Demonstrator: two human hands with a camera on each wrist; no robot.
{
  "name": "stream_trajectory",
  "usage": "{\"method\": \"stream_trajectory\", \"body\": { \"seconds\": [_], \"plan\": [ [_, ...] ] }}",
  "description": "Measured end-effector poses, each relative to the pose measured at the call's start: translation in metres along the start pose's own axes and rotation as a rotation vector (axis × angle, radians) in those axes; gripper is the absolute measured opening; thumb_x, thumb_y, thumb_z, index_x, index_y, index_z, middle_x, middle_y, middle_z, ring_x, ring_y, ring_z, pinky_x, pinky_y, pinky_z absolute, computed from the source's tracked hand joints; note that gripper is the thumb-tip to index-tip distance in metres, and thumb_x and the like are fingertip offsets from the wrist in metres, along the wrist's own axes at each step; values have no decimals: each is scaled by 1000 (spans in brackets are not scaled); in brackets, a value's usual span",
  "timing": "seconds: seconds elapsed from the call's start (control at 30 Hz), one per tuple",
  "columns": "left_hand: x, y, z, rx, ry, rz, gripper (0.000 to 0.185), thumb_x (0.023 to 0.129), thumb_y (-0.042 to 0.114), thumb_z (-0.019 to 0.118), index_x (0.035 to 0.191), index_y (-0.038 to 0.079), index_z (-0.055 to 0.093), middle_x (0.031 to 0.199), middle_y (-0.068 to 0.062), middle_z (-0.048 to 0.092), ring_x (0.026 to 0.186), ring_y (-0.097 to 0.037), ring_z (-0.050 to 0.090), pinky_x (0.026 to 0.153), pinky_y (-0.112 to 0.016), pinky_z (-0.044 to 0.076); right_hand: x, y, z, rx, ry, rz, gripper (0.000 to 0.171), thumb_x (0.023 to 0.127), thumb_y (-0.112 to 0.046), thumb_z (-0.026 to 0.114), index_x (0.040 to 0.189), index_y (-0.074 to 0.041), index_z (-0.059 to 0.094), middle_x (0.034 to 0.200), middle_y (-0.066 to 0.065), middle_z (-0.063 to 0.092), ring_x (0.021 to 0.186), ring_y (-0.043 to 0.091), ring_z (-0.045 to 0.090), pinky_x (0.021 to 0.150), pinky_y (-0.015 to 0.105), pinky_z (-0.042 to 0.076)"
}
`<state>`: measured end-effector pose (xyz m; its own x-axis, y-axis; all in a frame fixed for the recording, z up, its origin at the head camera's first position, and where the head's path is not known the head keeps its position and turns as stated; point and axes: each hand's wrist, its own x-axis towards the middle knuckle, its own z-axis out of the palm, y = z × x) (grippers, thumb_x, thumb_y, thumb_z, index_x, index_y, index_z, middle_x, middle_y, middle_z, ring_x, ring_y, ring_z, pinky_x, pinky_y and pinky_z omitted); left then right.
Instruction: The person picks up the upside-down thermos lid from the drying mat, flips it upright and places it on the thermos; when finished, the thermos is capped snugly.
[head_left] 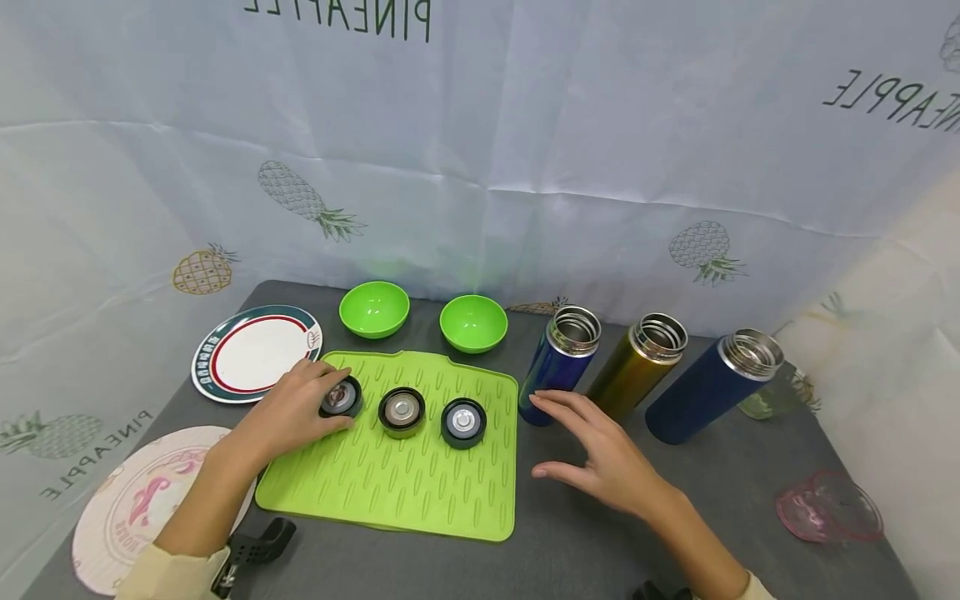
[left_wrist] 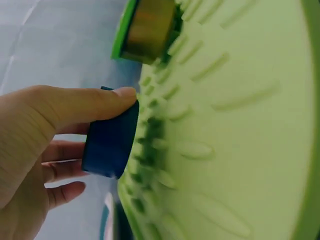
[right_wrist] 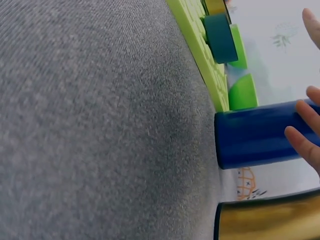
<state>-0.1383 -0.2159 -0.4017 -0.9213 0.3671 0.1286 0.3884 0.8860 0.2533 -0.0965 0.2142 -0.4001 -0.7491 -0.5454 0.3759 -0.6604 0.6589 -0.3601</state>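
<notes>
My left hand (head_left: pixel 302 404) holds a dark blue bottle lid (left_wrist: pixel 111 142) at the left of a green ribbed mat (head_left: pixel 420 500), thumb on one side and fingers on the other. Whether the lid rests fully on the mat, I cannot tell. A gold-sided lid (head_left: pixel 401 412) and another dark lid (head_left: pixel 463 422) lie beside it, insides up. My right hand (head_left: pixel 600 454) has its fingers spread beside a shiny blue bottle (head_left: pixel 557 367); contact is unclear. Right of that stand a gold bottle (head_left: pixel 628 379) and a navy bottle (head_left: pixel 697 398), all with open mouths.
Two green bowls (head_left: pixel 375 310) stand behind the mat. A dark-rimmed plate (head_left: pixel 258 350) and a pink-patterned plate (head_left: pixel 127 508) lie at the left. A pink transparent cup (head_left: pixel 825 512) is at the right edge. White pineapple-print cloth (head_left: pixel 450 125) hangs around the grey tabletop.
</notes>
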Motion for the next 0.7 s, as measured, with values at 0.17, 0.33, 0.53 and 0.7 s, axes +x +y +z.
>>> {"method": "stream_trajectory", "body": {
  "seconds": [0.17, 0.33, 0.53, 0.7],
  "plan": [
    [2, 8, -9, 5, 72, 58, 67, 77, 31, 88, 132, -1, 66, 121, -18, 67, 112, -37, 60, 95, -55, 49, 3, -3, 3, 26, -3, -1, 87, 78, -48, 85, 153, -28, 46, 150, -5, 52, 135, 14, 55, 103, 40, 53],
    [3, 25, -20, 2, 105, 100, 69, 77, 35, 89, 135, 4, 66, 125, -13, 67, 104, -29, 68, 89, -50, 55, 8, -6, 4, 59, -11, 8, 85, 79, -47, 85, 152, -24, 49, 150, -5, 53, 134, 13, 56, 104, 41, 54],
    [6, 50, -30, -3, 152, 169, 68, 77, 36, 88, 136, 11, 66, 125, -5, 67, 78, -13, 63, 67, -35, 51, 12, -10, 7, 104, -17, 13, 83, 80, -44, 84, 152, -25, 48, 150, -7, 53, 135, 12, 56, 106, 40, 53],
    [13, 68, -29, -59, 198, 255, 68, 76, 36, 89, 136, 14, 66, 126, -3, 66, 95, -18, 66, 77, -38, 55, 17, -14, 9, 125, -10, 6, 83, 81, -43, 84, 153, -28, 46, 149, -7, 53, 135, 13, 57, 105, 40, 54]
  ]
}}
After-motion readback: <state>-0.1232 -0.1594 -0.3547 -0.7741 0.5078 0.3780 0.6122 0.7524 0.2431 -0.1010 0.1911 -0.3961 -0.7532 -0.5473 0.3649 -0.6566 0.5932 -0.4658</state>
